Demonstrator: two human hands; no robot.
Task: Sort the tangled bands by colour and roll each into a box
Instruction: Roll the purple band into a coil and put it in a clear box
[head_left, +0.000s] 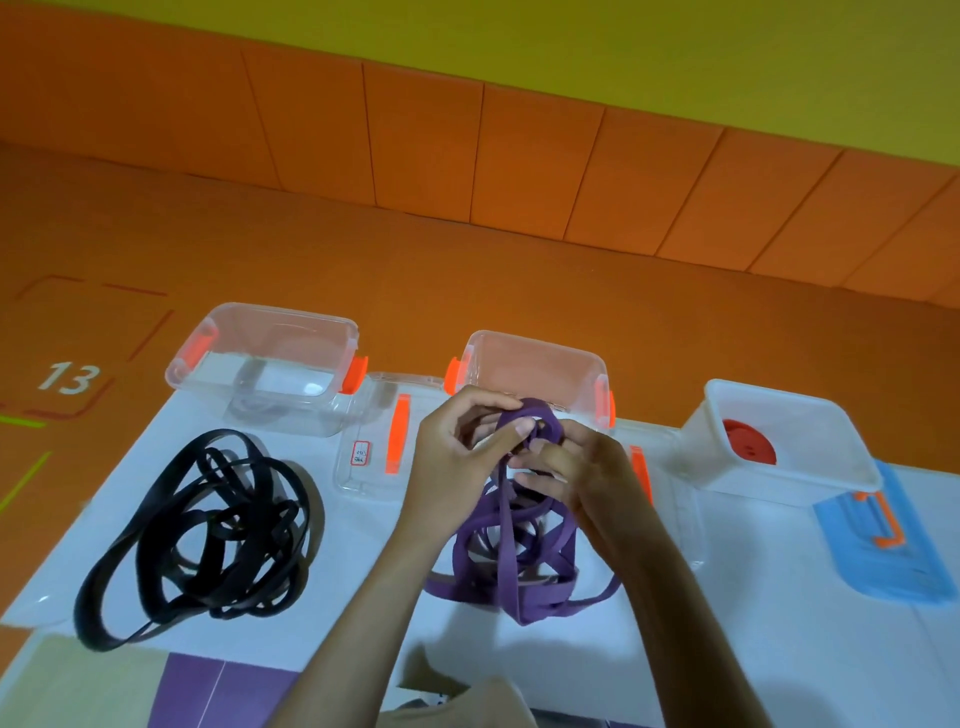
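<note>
Three boxes stand in a row at the far edge of the table (675, 649). The left box (332, 332), clear with orange latches, has something dark low inside, blurred by the plastic so I cannot tell its shape. The middle box (535, 364) is clear too; my hands cover its near wall. The right box (789, 483) is white and holds a red roll (748, 441) in its left part. It sits on the far end of a blue lid (883, 561). A clear lid (363, 457) lies between the left and middle boxes.

The purple band (506, 551) is straight ahead of me, just before the middle box. Its tangle runs from a small coil at my fingers down to the table toward me, long axis near to far. My left hand (457, 452) curls over the coil with the thumb pressing on it. My right hand (576, 467) pinches the strap just below; its fingertips are hidden.

The black band (85, 616) lies in a loose heap at left, stretched from near-left to far-right.
</note>
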